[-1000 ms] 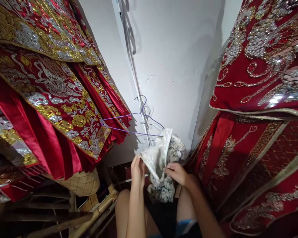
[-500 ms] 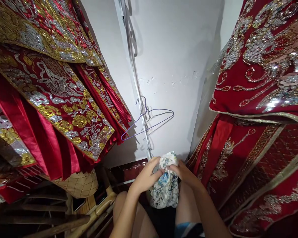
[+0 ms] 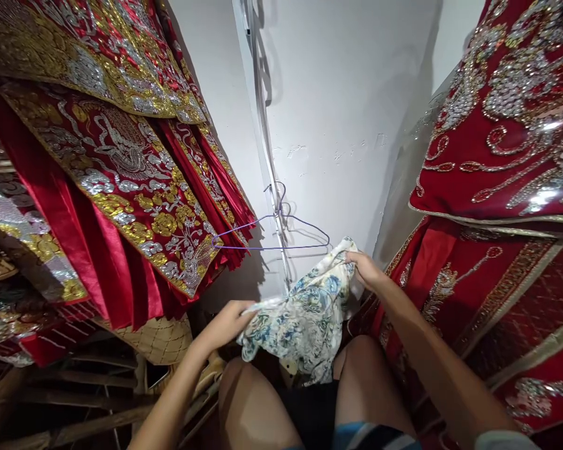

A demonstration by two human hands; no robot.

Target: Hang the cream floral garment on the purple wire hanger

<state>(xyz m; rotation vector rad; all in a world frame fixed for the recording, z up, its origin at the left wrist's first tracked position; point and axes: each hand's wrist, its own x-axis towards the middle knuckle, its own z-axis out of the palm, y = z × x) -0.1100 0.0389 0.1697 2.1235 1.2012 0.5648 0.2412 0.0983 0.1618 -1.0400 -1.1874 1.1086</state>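
A white cloth garment with a blue and green floral print (image 3: 304, 319) is stretched out above my knees, creased and hanging down in the middle. My left hand (image 3: 234, 320) pinches its left edge. Higher up, my right hand (image 3: 363, 267) grips the upper right corner. Just beyond the cloth, a thin purple wire hanger (image 3: 272, 248) hangs by its hook from a metal rail on the wall, with no clothing on it.
Red garments with gold and silver embroidery (image 3: 136, 181) hang on the left. More beaded red garments (image 3: 497, 181) hang close on the right. A wooden chair frame (image 3: 98, 387) stands at the lower left. The pale wall (image 3: 338, 112) is straight ahead.
My hands have moved apart, left hand leftward and right hand up and rightward, and the bunched cloth is now spread between them. The hanger has swung to a more level position.
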